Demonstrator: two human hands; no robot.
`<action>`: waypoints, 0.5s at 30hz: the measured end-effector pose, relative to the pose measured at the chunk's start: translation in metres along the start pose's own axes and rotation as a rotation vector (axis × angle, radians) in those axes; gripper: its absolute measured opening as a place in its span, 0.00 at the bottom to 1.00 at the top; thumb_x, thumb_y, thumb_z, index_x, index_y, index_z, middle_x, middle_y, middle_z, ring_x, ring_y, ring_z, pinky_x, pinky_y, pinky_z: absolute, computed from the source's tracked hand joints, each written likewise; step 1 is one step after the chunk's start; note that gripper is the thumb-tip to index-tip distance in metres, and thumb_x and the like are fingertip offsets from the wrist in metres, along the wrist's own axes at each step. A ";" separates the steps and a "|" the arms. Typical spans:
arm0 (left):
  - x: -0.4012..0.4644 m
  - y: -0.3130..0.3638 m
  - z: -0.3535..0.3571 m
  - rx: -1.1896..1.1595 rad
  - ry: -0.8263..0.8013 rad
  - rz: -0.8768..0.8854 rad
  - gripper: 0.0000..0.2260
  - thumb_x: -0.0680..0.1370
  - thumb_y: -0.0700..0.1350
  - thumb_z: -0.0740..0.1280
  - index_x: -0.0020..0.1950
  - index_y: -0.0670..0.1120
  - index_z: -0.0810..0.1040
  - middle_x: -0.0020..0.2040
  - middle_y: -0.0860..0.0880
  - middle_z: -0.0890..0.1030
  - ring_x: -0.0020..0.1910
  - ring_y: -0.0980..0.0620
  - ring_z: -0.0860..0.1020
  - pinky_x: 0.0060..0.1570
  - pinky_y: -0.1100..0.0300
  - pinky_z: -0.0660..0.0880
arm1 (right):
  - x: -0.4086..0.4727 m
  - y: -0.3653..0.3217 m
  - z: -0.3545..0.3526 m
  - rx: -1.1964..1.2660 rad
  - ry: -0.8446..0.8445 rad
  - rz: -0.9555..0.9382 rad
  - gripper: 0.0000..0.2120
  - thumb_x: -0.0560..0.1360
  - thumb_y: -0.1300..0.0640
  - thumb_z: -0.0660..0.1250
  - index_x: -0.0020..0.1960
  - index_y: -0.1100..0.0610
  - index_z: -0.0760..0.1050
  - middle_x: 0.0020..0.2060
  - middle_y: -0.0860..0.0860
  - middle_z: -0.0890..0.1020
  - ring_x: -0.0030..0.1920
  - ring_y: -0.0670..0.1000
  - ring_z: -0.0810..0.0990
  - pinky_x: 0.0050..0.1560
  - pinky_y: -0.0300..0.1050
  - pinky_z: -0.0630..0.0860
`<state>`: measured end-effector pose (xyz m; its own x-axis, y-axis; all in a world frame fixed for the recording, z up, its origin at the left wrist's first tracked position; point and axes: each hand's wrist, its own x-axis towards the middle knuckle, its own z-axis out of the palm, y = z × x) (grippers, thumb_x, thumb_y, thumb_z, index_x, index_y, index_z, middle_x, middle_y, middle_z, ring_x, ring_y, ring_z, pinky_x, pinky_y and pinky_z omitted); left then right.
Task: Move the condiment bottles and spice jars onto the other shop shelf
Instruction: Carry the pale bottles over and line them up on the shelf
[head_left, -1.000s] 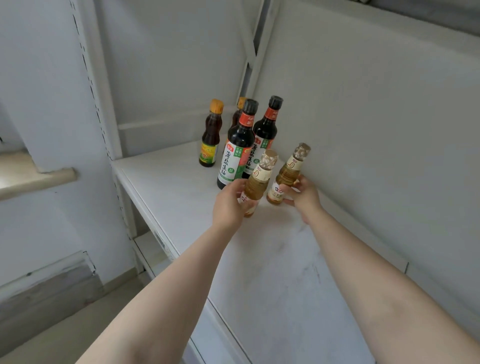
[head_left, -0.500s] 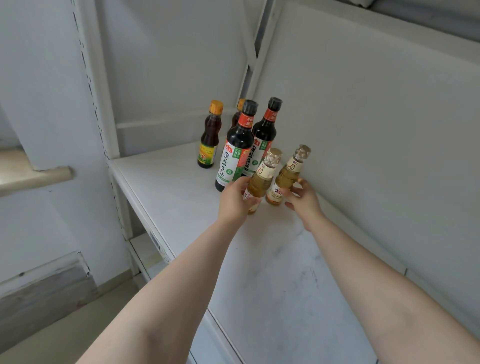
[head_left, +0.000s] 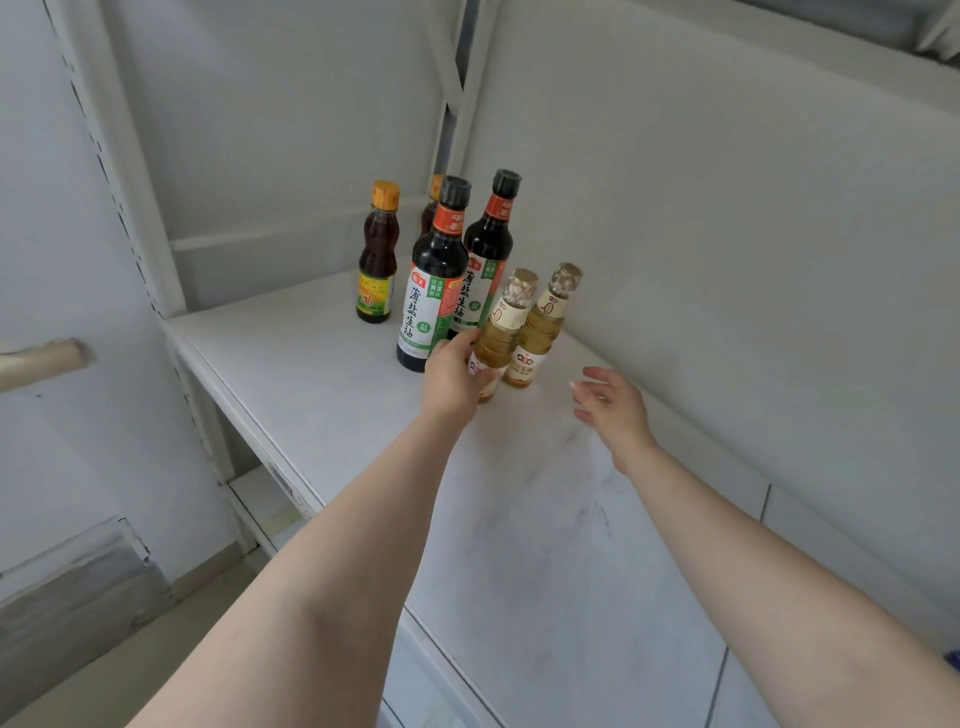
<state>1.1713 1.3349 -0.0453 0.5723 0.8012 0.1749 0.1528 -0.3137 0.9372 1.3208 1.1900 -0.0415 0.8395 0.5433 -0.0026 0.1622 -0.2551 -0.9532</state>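
On the white shelf (head_left: 322, 364) stand two tall dark soy sauce bottles (head_left: 435, 280) (head_left: 485, 249) with black caps. Behind them are two small brown bottles with orange caps (head_left: 376, 254) (head_left: 434, 202), the rear one mostly hidden. My left hand (head_left: 454, 379) grips the lower part of a small amber vinegar bottle (head_left: 504, 327), which stands next to the front soy bottle. A second amber bottle (head_left: 543, 332) stands free just to its right. My right hand (head_left: 610, 405) hovers open a short way right of that bottle, touching nothing.
A white back panel (head_left: 727, 260) rises along the shelf's right side. A perforated white upright (head_left: 130, 197) marks the shelf's left corner. A lower shelf (head_left: 260, 499) and the floor (head_left: 130, 675) show below left.
My right hand has let go of the right amber bottle and pulled back to the right. My left hand has brought its amber bottle upright beside the soy bottle.
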 end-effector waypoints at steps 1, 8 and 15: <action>0.000 0.000 -0.001 0.003 -0.001 0.004 0.19 0.72 0.40 0.73 0.62 0.49 0.77 0.55 0.46 0.79 0.53 0.47 0.77 0.53 0.58 0.73 | -0.001 0.000 0.000 0.002 0.001 0.000 0.17 0.74 0.59 0.70 0.61 0.59 0.73 0.47 0.55 0.80 0.49 0.53 0.79 0.50 0.48 0.78; -0.003 0.001 -0.003 0.036 -0.013 0.027 0.19 0.72 0.41 0.73 0.62 0.48 0.76 0.55 0.46 0.80 0.53 0.47 0.78 0.50 0.60 0.71 | -0.016 -0.010 0.004 -0.016 0.012 0.003 0.18 0.74 0.59 0.70 0.62 0.60 0.72 0.48 0.56 0.80 0.50 0.53 0.79 0.51 0.49 0.79; -0.026 0.003 -0.008 0.145 -0.019 -0.163 0.37 0.72 0.47 0.73 0.76 0.45 0.58 0.72 0.44 0.66 0.70 0.46 0.67 0.65 0.51 0.68 | -0.039 -0.017 0.004 -0.101 0.057 0.008 0.18 0.74 0.57 0.71 0.62 0.59 0.73 0.48 0.55 0.80 0.49 0.53 0.79 0.53 0.51 0.79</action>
<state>1.1500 1.3169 -0.0450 0.5453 0.8380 0.0172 0.3584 -0.2517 0.8990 1.2832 1.1761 -0.0261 0.8687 0.4952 0.0097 0.2044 -0.3407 -0.9177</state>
